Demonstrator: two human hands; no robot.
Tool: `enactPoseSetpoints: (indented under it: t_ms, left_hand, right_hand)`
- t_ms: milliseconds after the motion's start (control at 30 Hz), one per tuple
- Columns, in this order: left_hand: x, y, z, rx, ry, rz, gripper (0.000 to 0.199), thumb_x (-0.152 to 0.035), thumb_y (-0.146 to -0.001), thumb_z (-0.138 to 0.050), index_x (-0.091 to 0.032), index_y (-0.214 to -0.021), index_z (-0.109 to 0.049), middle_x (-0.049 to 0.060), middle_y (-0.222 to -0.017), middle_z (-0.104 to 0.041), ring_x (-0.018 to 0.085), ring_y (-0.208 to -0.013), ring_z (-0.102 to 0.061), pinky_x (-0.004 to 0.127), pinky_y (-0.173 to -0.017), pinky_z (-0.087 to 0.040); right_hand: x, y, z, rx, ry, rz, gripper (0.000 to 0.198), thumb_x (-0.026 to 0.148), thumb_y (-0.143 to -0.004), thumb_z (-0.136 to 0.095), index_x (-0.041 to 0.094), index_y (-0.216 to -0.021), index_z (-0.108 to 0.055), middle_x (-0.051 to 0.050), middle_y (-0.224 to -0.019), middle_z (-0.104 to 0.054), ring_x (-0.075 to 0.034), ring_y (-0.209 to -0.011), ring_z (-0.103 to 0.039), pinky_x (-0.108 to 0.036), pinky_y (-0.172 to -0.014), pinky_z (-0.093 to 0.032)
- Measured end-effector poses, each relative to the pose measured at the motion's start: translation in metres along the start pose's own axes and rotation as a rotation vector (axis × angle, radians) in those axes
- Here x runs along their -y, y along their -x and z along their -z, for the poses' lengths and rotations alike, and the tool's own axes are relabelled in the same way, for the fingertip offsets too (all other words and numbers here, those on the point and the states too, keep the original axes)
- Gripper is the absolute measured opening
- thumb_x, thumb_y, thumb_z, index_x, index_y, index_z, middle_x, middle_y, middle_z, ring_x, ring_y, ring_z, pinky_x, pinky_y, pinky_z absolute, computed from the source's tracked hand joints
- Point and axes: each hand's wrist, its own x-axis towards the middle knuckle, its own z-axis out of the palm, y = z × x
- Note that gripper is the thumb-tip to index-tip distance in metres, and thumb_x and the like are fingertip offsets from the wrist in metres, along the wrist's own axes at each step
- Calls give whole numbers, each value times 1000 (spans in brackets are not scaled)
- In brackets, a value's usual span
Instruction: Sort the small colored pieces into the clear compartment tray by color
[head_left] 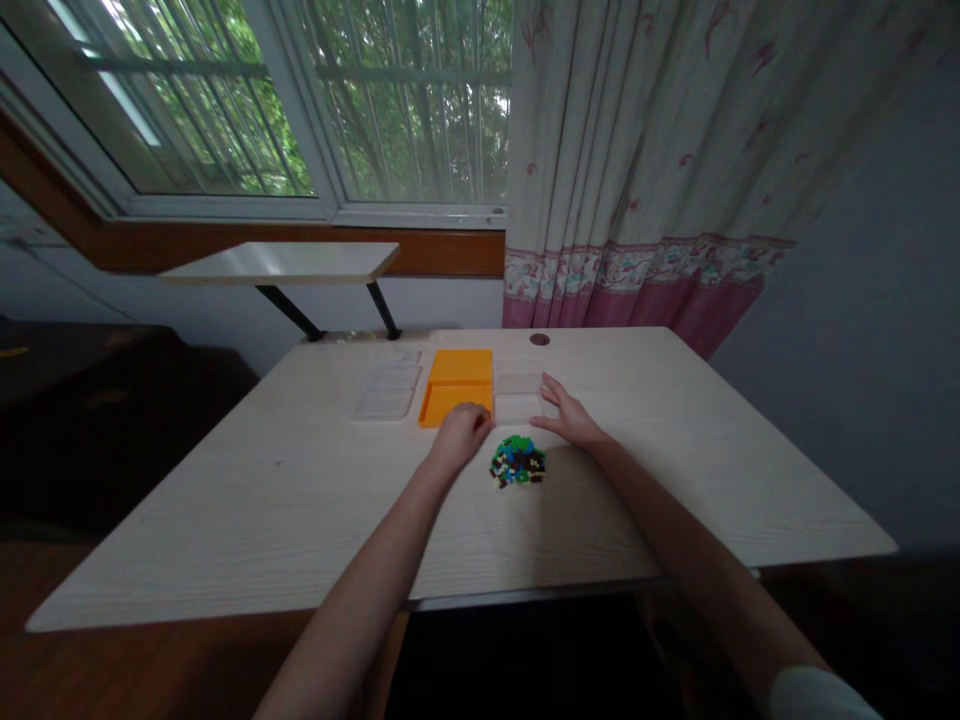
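Observation:
A clear plastic tray [517, 407] with compartments lies flat on the table, between my two hands. My right hand [568, 413] holds its right side, thumb at the front corner and fingers farther up the edge. At the tray's front left corner my left hand [463, 435] is closed with curled fingers, beside the front edge of a yellow-orange plastic case [454, 388] that lies opened out; its fingertips are partly hidden. Just in front of the tray sits a small pile of tiny building bricks [517, 462] in green, blue, dark brown and cream.
A second clear compartment tray [388, 390] lies left of the yellow case. At the table's [675, 480] back left, a raised shelf [285, 262] stands on dark legs. A round dark cable hole [539, 340] is near the back edge, below a curtain [637, 200] and a window.

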Motion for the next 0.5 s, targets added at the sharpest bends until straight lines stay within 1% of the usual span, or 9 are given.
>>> enactPoseSetpoints:
  t_ms: [100,167,200,267,333,400,433,500]
  left_hand:
    - [-1,0,5,-54,19,-4,26,-39,-78,-52,-16,-80,-63,8,-81,-60,21,-81,-53,31,-74,-41]
    - [2,-1,14,-146,-11,52,31,-43,-79,-49,-16,-84,-63,9,-87,-60,22,-87,-52,33,-80,-40]
    - [5,-1,20,-201,-45,107,32,-43,-80,-46,-16,-85,-63,9,-88,-59,22,-89,-52,34,-82,-39]
    - [17,1,35,-313,-140,262,34,-42,-82,-42,-16,-89,-63,11,-94,-58,25,-94,-50,38,-86,-37]
    - [32,5,48,-414,-243,465,37,-40,-82,-39,-15,-97,-60,14,-102,-55,29,-100,-46,43,-87,-35]
    - [49,11,57,-500,-328,677,42,-40,-79,-41,-12,-107,-55,18,-111,-50,33,-106,-42,47,-85,-35]
    - [56,14,60,-521,-356,768,46,-41,-77,-44,-10,-110,-52,20,-113,-48,35,-107,-41,49,-84,-35]
    - [70,19,63,-528,-365,928,53,-45,-72,-49,-7,-109,-50,24,-114,-45,39,-108,-40,52,-82,-35]
  right_hand:
    - [-1,0,0,1,-22,-5,97,41,-63,-71,17,-139,-16,-19,-128,-46,-23,-121,-41,-41,-100,-33]
    - [-1,0,0,4,-33,-4,96,41,-64,-71,17,-139,-16,-19,-129,-45,-23,-122,-40,-40,-100,-32]
    - [-1,1,0,5,-37,-3,96,41,-64,-71,17,-139,-15,-19,-129,-45,-23,-122,-40,-40,-100,-32]
    - [0,1,0,4,-44,-2,98,41,-63,-71,17,-139,-14,-19,-129,-45,-23,-122,-39,-40,-101,-31]
    - [0,2,1,-2,-42,-10,100,41,-62,-72,18,-139,-13,-18,-128,-46,-23,-122,-39,-40,-101,-30]
    - [1,2,2,-16,-31,-22,99,42,-63,-71,17,-139,-13,-18,-127,-48,-22,-122,-40,-41,-101,-29]
    - [1,2,3,-24,-26,-27,96,42,-65,-69,17,-139,-13,-18,-126,-49,-22,-121,-41,-41,-101,-29]
    - [1,3,4,-44,-21,-31,89,43,-70,-65,19,-139,-14,-17,-125,-50,-22,-119,-44,-43,-101,-30]
